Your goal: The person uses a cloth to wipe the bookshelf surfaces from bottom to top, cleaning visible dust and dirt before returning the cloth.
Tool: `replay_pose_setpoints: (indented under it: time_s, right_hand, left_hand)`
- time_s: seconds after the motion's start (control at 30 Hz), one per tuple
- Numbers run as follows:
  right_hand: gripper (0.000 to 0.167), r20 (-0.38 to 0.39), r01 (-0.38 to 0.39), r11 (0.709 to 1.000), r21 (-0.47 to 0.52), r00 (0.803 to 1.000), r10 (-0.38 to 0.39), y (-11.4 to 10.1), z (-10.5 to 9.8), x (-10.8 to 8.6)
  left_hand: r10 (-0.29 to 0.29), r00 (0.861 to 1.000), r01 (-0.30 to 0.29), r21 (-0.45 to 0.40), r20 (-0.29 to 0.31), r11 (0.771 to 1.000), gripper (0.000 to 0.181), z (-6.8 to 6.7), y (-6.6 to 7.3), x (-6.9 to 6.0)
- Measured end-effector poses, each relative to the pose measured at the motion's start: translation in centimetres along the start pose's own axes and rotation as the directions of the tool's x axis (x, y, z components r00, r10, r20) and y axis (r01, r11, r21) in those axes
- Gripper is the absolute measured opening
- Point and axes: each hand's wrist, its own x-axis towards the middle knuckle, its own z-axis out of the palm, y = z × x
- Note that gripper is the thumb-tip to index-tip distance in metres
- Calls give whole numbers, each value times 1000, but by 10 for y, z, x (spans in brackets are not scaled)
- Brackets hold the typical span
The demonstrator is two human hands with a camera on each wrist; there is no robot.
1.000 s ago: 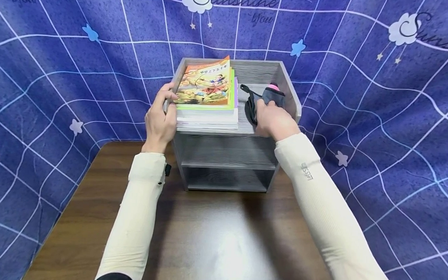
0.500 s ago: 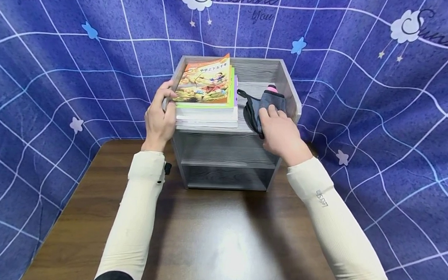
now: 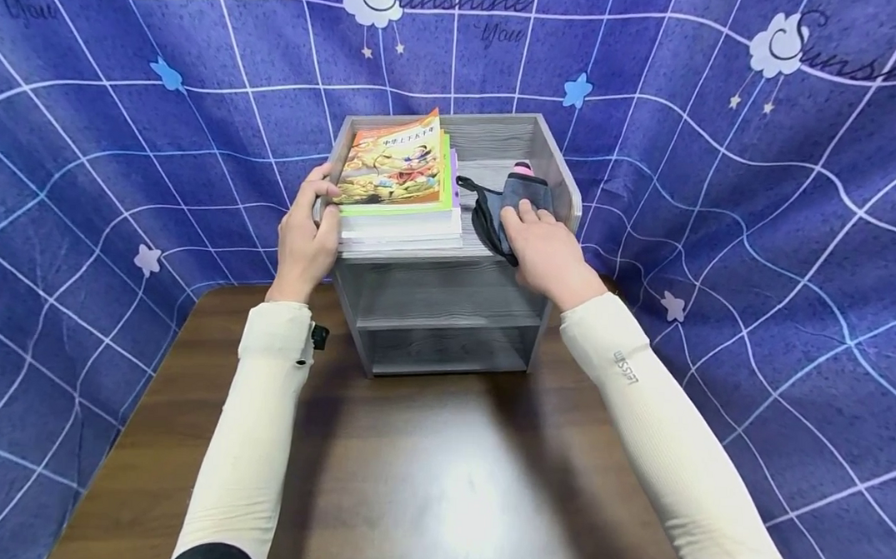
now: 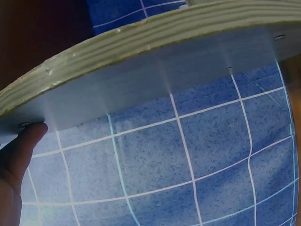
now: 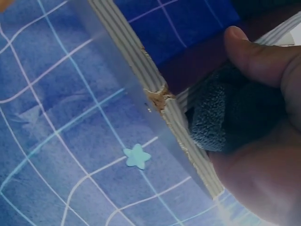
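My left hand grips the left side panel of a grey wood-grain shelf unit, its fingers over the edge beside a book stack. In the left wrist view one digit lies against the panel's outer face. Inside the top compartment, at the right, my right hand holds a dark grey cloth pouch with black trim and a loop. A pink and dark end sticks out of its far side. The right wrist view shows the pouch's fuzzy inner cloth between thumb and palm.
A stack of books with an orange cover on top fills the left of the top compartment. The right side panel stands close to my right hand. Below are lower shelves. The unit stands on a brown wooden table before a blue curtain.
My right hand has drawn back toward me and slightly right across the pouch, which now shows more of its grey cloth. My left hand keeps its place on the panel. The head view has shifted slightly.
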Motion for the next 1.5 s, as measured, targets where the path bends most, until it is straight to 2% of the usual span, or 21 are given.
replay_pose_setpoints:
  time_s: [0.2,0.4,0.57,0.93,1.23,1.37,1.5]
  right_hand:
    - [52,20,6,1000,25,1000,-7,6,4,7]
    - [54,35,-7,999,34,999,6,6,4,6]
    - [55,30,-3,999,34,1000,2,7,3,4]
    - [49,-37,14,999,49,999,-12,6,5,0]
    - [43,-115,27,999,-36,993,-31,-4,4,-10]
    - [45,-116,62,997,-39,991,-66,-4,1,-19]
    - [45,-98,111,994,0,989,-111,1,-6,-33]
  left_hand:
    - [23,999,-22,34,-25,999,21,3,-3,-1]
    - [52,998,-51,43,-26,998,19,3,-3,-1]
    - [44,999,-42,47,-30,998,18,4,-2,0]
    - [7,999,-6,29,-48,1000,20,7,-2,-2]
    - [-19,998,21,21,-54,1000,21,5,0,-4]
    - [-51,998,52,3,-27,999,32,5,1,-7]
    - [-95,995,96,-44,21,994,55,9,-4,-16]
